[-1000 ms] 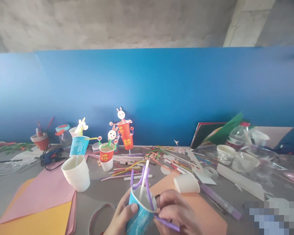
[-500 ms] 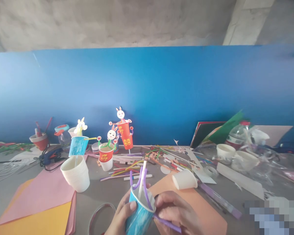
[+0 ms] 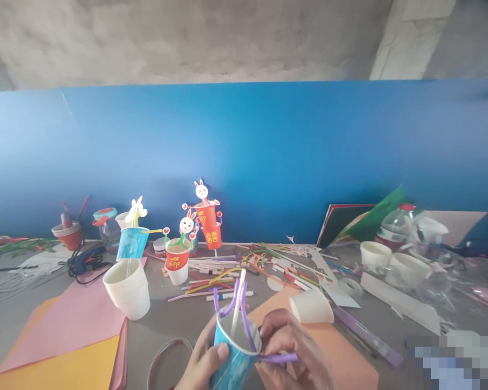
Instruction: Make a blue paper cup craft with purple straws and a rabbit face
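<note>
Head view: left hand (image 3: pixel 206 355) grasps one blue cup (image 3: pixel 235 364), right hand (image 3: pixel 295 341) one purple straw (image 3: pixel 283 358).

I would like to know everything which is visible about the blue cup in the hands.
The blue cup looks like paper: streaky blue outside, white inside, pale rim. It is tilted, mouth up, gripped by the left hand. A white straw and purple straws rise from its mouth. Another purple piece sticks out beside its right wall, at the right hand. Its base is out of view.

the held cup (image 3: pixel 235 364) is streaky blue, its bendy straws (image 3: pixel 247 319) purple.
</note>
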Demonstrator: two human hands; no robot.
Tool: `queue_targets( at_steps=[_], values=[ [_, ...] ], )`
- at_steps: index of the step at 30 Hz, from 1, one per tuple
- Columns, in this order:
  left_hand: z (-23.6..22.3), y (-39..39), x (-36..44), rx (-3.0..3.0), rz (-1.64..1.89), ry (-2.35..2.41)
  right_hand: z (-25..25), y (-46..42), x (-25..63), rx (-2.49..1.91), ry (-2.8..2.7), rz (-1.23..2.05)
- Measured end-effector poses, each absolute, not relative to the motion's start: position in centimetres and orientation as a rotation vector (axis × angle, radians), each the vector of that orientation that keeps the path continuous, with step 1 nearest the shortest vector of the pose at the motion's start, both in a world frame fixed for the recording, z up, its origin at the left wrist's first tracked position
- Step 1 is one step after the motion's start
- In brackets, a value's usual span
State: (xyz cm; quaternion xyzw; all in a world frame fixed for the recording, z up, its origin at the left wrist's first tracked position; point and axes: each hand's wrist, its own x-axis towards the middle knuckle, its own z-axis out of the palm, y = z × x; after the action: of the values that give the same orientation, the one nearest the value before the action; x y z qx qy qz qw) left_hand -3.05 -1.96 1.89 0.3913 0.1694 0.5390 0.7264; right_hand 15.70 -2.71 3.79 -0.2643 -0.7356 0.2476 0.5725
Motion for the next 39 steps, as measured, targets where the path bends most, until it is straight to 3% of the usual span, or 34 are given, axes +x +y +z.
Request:
queue_targets(
  at_steps=[29, 39],
  values=[
    [3.6, -2.1, -3.9, 0.94, 0.939, 0.51, 4.2, -2.0, 15.8, -0.52, -1.522, 1.449],
    [3.0, -1.9, -4.1, 0.954, 0.978, 0.527, 4.4, -2.5, 14.9, -0.604, -1.425, 1.429]
  ],
)
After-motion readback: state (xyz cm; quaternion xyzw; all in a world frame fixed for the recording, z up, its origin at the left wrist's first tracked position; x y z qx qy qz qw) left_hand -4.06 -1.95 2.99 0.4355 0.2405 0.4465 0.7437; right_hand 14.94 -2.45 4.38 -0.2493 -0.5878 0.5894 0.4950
